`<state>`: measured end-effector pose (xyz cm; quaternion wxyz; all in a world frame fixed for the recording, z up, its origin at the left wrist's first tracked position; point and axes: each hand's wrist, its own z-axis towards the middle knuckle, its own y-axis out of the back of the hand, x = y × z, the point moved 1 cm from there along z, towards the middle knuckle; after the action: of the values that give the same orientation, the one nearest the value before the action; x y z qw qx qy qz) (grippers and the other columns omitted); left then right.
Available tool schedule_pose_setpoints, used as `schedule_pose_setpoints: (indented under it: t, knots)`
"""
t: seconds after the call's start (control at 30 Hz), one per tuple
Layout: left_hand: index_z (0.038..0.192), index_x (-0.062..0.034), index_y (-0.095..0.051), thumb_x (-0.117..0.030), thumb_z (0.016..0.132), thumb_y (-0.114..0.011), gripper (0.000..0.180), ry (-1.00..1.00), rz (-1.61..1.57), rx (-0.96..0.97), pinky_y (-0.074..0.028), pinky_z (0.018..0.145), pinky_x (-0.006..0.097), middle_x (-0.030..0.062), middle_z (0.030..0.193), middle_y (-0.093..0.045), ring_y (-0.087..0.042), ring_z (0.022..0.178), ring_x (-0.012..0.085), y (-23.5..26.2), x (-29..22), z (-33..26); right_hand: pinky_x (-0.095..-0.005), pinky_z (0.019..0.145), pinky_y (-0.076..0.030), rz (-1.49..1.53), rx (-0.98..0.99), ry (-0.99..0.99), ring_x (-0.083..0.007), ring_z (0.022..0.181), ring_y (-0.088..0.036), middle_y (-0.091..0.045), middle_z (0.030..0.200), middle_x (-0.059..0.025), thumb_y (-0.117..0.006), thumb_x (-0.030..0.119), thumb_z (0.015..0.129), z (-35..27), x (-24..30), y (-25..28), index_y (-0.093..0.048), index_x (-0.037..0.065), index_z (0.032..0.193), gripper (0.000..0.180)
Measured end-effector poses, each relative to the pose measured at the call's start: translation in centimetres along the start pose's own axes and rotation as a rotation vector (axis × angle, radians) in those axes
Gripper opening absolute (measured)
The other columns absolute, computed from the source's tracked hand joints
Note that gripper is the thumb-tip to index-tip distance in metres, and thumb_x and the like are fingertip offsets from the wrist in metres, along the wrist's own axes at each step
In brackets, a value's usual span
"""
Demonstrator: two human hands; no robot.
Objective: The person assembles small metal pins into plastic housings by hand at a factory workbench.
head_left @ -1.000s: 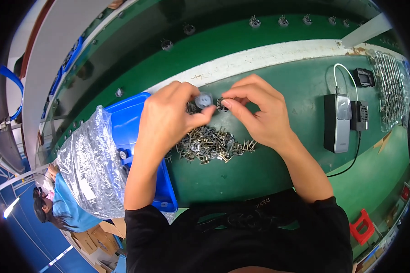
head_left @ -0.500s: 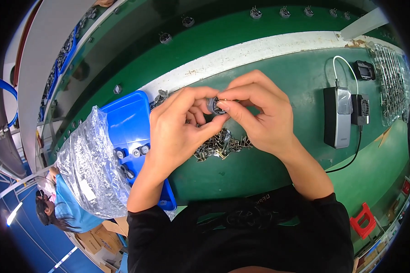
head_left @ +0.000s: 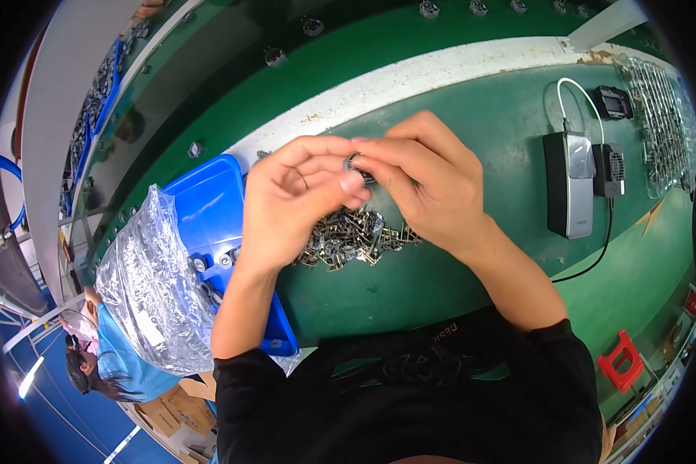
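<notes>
Over the bench, my left hand (head_left: pixel 282 197) is closed on a small round grey part (head_left: pixel 351 165), holding it by the edge. My right hand (head_left: pixel 437 182) meets it from the other side, thumb and forefinger pinched together at the part's upper rim. Whatever sits between those right fingertips is too small and too hidden to make out. Fingers cover much of the round part. Just beneath both hands lies a loose pile of small metal pins (head_left: pixel 348 240) on the green bench top (head_left: pixel 348 301).
A blue tray (head_left: pixel 201 193) with several grey parts and a clear plastic bag (head_left: pixel 143 286) lie left. Beyond a white ledge (head_left: pixel 332 108), a green belt (head_left: pixel 232 100) carries round parts. A grey-black device (head_left: pixel 568 185) with cables stands right. Another person (head_left: pixel 124 348) sits far left.
Both hands have shifted slightly left with the round part. It has turned, and the left fingers have spread somewhat around it. More of the pin pile shows below.
</notes>
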<state>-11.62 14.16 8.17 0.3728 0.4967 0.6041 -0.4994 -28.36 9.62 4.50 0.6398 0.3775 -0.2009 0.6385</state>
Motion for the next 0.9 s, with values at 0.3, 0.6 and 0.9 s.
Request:
schedule_pose_setpoints:
  t: [0.3, 0.6, 0.9]
  knots:
    - [0.103, 0.0036, -0.066, -0.002, 0.087, -0.064, 0.017, -0.186, 0.53, -0.354, -0.054, 0.071, 0.027, 0.0089, 0.089, -0.068, -0.068, 0.077, 0.0148, 8.4, -0.8, 7.1, -0.0393, 0.081, -0.044, -0.099, 0.733, -0.027, -0.0241, 0.088, -0.058, -0.058, 0.086, -0.004, -0.062, 0.002, 0.081, -0.6, -2.3, 0.8, -0.072, 0.01, 0.097, 0.021]
    - [0.107, 0.0013, -0.071, -0.014, 0.088, -0.069, 0.025, -0.029, 0.91, -0.522, -0.046, 0.06, 0.024, 0.0057, 0.091, -0.07, -0.057, 0.065, 0.0092, 15.7, -0.3, 10.3, -0.0329, 0.081, -0.036, -0.202, 0.828, 0.017, -0.0191, 0.089, -0.049, -0.052, 0.081, -0.0016, -0.067, 0.007, 0.078, -1.5, -1.6, -0.4, -0.068, 0.01, 0.072, 0.006]
    - [0.118, -0.0012, -0.069, -0.016, 0.083, -0.069, 0.038, -0.174, 1.322, -0.648, -0.051, 0.085, 0.035, 0.0145, 0.101, -0.07, -0.067, 0.094, 0.0237, 22.0, -2.5, 4.6, -0.0356, 0.069, -0.051, -0.132, 0.596, 0.093, -0.0227, 0.082, -0.059, -0.06, 0.085, -0.002, -0.075, 0.006, 0.074, 0.0, -1.8, 0.5, -0.068, 0.007, 0.082, 0.011]
